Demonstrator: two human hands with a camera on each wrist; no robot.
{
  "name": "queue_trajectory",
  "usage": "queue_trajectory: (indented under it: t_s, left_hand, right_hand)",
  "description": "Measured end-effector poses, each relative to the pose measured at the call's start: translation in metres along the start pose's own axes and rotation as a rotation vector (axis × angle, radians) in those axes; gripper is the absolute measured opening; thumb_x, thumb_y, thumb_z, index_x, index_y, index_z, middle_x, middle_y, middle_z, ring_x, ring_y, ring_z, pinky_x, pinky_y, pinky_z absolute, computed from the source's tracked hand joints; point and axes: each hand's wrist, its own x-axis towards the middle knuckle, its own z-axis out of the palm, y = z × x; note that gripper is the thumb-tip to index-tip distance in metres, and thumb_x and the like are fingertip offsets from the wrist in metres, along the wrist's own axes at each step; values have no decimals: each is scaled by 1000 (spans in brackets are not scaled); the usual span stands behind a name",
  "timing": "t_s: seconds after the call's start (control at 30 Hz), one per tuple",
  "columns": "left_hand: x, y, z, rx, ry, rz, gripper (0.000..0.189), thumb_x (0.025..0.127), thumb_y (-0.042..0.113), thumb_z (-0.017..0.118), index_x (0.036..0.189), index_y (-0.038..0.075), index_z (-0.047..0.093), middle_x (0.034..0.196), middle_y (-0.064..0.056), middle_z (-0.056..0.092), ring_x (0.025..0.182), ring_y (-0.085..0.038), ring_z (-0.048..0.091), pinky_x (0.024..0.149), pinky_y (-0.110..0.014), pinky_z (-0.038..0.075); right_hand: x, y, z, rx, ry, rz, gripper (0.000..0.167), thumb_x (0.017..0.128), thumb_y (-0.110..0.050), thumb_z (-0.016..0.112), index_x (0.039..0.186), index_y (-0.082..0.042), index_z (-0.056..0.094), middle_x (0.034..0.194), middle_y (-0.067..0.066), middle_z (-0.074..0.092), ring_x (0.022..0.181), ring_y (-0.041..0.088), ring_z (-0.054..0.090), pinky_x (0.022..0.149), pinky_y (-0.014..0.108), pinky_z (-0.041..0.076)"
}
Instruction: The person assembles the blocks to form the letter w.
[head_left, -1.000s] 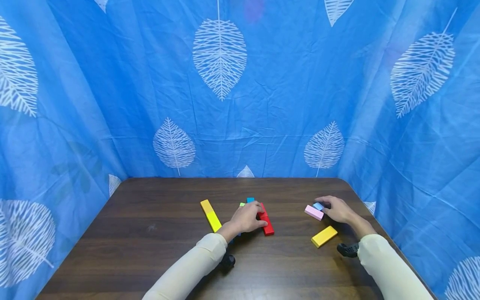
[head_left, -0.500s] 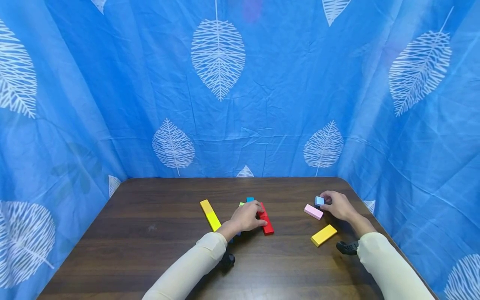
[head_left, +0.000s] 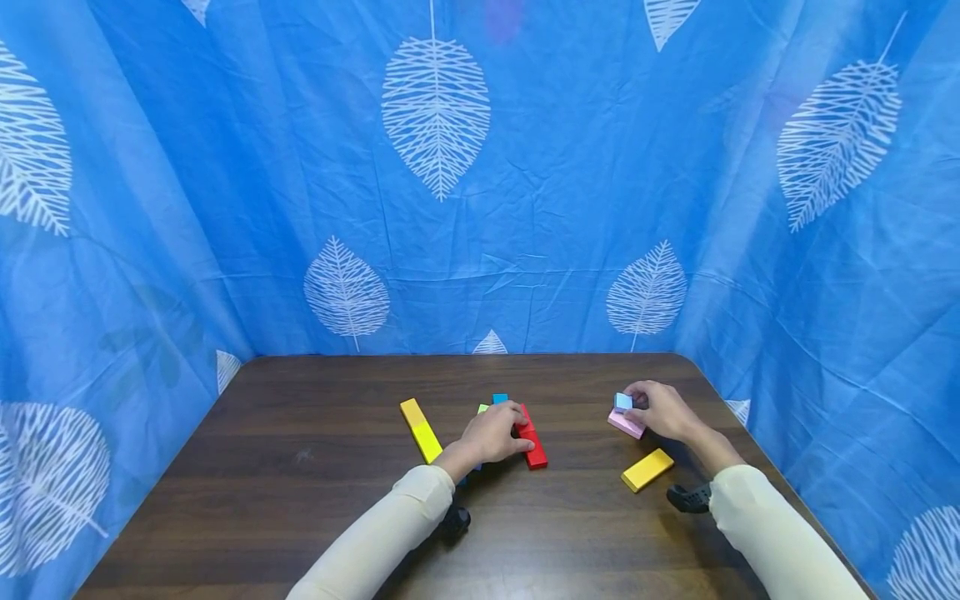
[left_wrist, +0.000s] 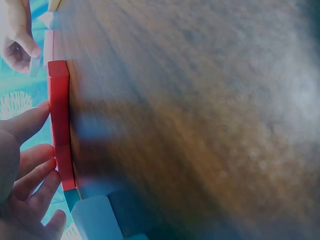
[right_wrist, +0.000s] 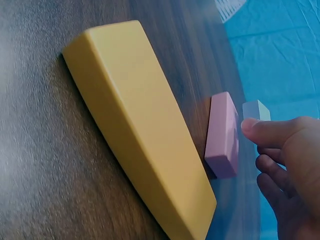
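Note:
My right hand (head_left: 663,410) pinches a small light-blue block (head_left: 622,402) between thumb and fingers. In the head view that block overlaps the far end of a pink block (head_left: 624,425) on the table; in the right wrist view, a gap shows between the pink block and the light-blue block (right_wrist: 252,110). My left hand (head_left: 493,433) rests at two red blocks set end to end, its thumb touching the nearer red block (left_wrist: 59,105) and its fingertips against the farther one (left_wrist: 64,167). Below the left hand, part of the coloured blocks is hidden.
A yellow-orange block (head_left: 647,470) lies near the right forearm. Left of the left hand, an orange block (head_left: 412,411) and a bright yellow block (head_left: 427,442) form a line. A blue block (head_left: 500,399) and a light-green block (head_left: 483,408) show behind the hand. A blue curtain (head_left: 525,208) surrounds the table.
My right hand has picked the light-blue block up from behind the pink block and carried it left, over the pink block. The left hand has stayed at the red blocks.

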Motion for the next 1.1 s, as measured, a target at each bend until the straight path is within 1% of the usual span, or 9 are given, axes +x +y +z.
queue_trajectory:
  t_s: [0.2, 0.3, 0.43, 0.6, 0.83, 0.97, 1.1]
  left_hand:
    - [-1, -1, 0, -13, -5, -13, 46, 93, 36, 80, 130, 11, 74, 141, -2, 61, 130, -21, 55, 101, -36, 52]
    - [-1, -2, 1, -23, -8, -22, 46, 92, 36, 81, 131, 11, 73, 142, -3, 60, 130, -21, 55, 101, -37, 52]
    - [-1, -3, 2, -29, -8, -23, 46, 93, 36, 80, 131, 11, 73, 142, -3, 61, 131, -21, 55, 103, -37, 51]
    - [-2, -3, 2, -30, -7, -19, 46, 93, 35, 80, 131, 10, 73, 142, -3, 60, 131, -22, 55, 103, -38, 51]
    - [-1, 0, 0, -30, 2, -15, 43, 93, 31, 81, 128, 8, 74, 141, -6, 61, 130, -23, 56, 102, -38, 52]
    - [0, 0, -1, -27, 3, -12, 42, 92, 32, 81, 127, 8, 75, 141, -5, 61, 130, -23, 56, 101, -36, 52]
    - [1, 0, 0, -33, 3, -15, 42, 93, 31, 81, 127, 8, 75, 142, -5, 61, 130, -23, 56, 102, -37, 52]
  right_hand:
    - [-1, -8, 5, 63, -7, -31, 29, 90, -4, 79, 115, 4, 68, 101, 11, 67, 91, 28, 62, 83, 48, 56]
    - [-1, -12, 8, 99, -23, -28, 28, 89, -7, 80, 114, 1, 69, 98, 7, 66, 89, 26, 60, 81, 45, 54]
    - [-2, -18, 11, 102, -29, -56, 29, 89, -10, 82, 113, 0, 70, 97, 6, 66, 89, 24, 60, 81, 42, 52]
    - [-2, -27, 14, 122, -40, -91, 28, 90, -11, 82, 113, -1, 70, 98, 4, 67, 88, 22, 60, 79, 39, 52]
    - [-5, -39, 24, 154, -80, -137, 25, 91, -15, 82, 110, -5, 70, 96, 0, 65, 86, 19, 58, 78, 37, 51]
    - [-7, -45, 29, 153, -100, -165, 23, 91, -14, 82, 108, -6, 70, 93, -2, 63, 84, 17, 57, 73, 33, 50]
    - [-9, -52, 35, 147, -119, -188, 22, 90, -16, 83, 106, -10, 69, 91, -4, 61, 83, 16, 56, 72, 31, 49]
